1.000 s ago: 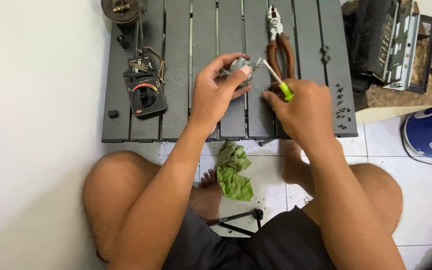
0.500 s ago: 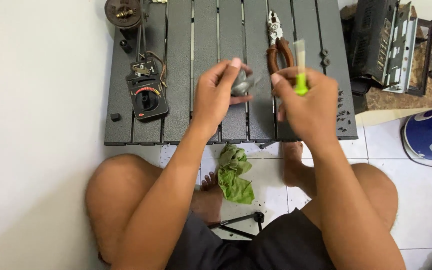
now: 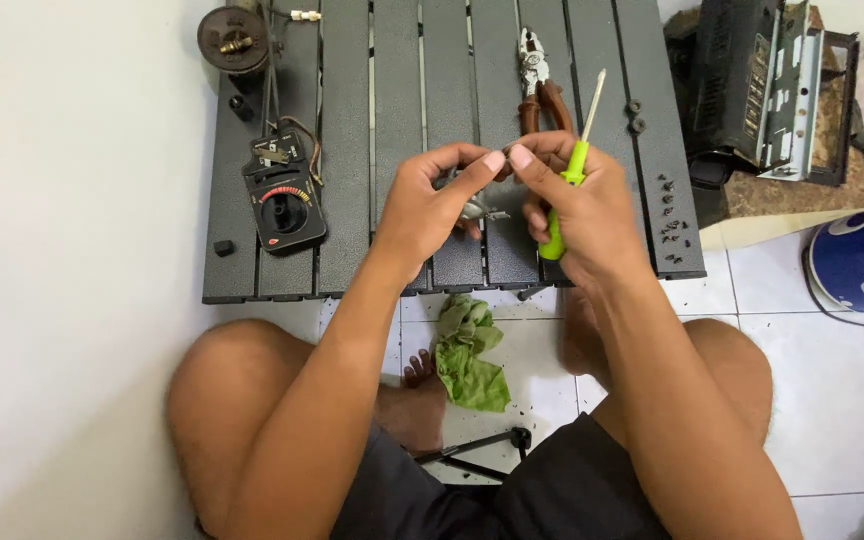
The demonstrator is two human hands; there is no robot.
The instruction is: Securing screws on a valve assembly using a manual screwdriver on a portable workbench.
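Hands meet above the middle of the desk [image 3: 352, 120], a low black slatted one, seen from the head camera looking straight down. Left hand [image 3: 432, 205] has its grip closed on a small grey metal part [image 3: 477, 210], pinched between thumb and fingers; most of the part is hidden, so its shape cannot be told. Right hand [image 3: 577, 205] has its grip wrapped round a screwdriver [image 3: 570, 170] with a green handle, shaft pointing up and away from the person, while its fingertip touches the left thumb tip over the part.

Pliers [image 3: 537, 85] with brown handles lie on the desk just beyond the hands. To the left sits a black dial unit [image 3: 284, 195] with wires, and further back a round dark motor piece [image 3: 235, 40]. Small screws [image 3: 670, 220] are scattered near the right edge of the desk. A small black block [image 3: 223, 247] lies near the left front corner.

Right of the desk stands an open black casing [image 3: 762, 85] on a brown board, and a blue-and-white appliance [image 3: 862, 260] rests on the tiled floor. A green cloth [image 3: 470, 355] lies on the floor between the person's bare knees, beside one foot.
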